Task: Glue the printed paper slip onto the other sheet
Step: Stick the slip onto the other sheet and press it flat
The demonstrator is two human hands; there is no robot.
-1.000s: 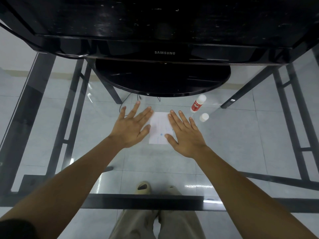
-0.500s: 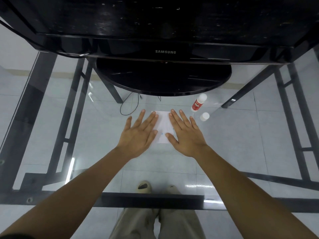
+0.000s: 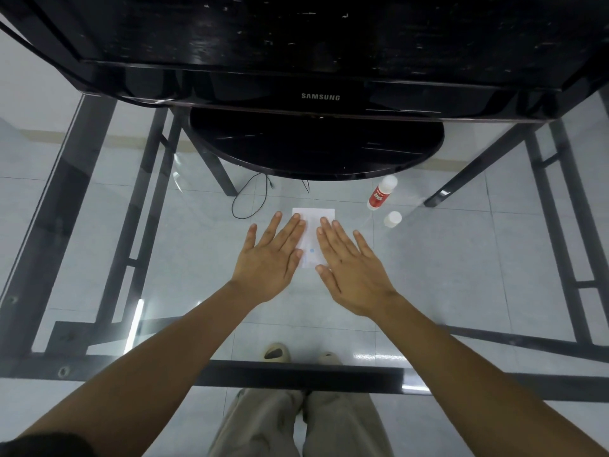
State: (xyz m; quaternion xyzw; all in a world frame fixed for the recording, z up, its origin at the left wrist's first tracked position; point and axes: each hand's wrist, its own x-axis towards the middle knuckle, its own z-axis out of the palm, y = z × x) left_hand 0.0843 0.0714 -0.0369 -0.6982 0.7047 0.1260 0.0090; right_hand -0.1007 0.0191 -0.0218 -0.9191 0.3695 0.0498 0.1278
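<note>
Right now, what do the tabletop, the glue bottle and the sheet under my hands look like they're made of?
Tabletop: clear glass, glossy; the floor tiles and shoes show through it and it carries light glints. Glue bottle: probably plastic, smooth white with a red label. Its white cap, off and standing beside it, looks like plastic too. Sheet: thin matte white paper, lying flat with faint print.

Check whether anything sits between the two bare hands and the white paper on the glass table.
Nothing visible does. The left hand and right hand lie flat, fingers spread, over the white paper itself, one on each side. The red-and-white glue stick and its white cap stand apart to the right, on the glass table.
</note>
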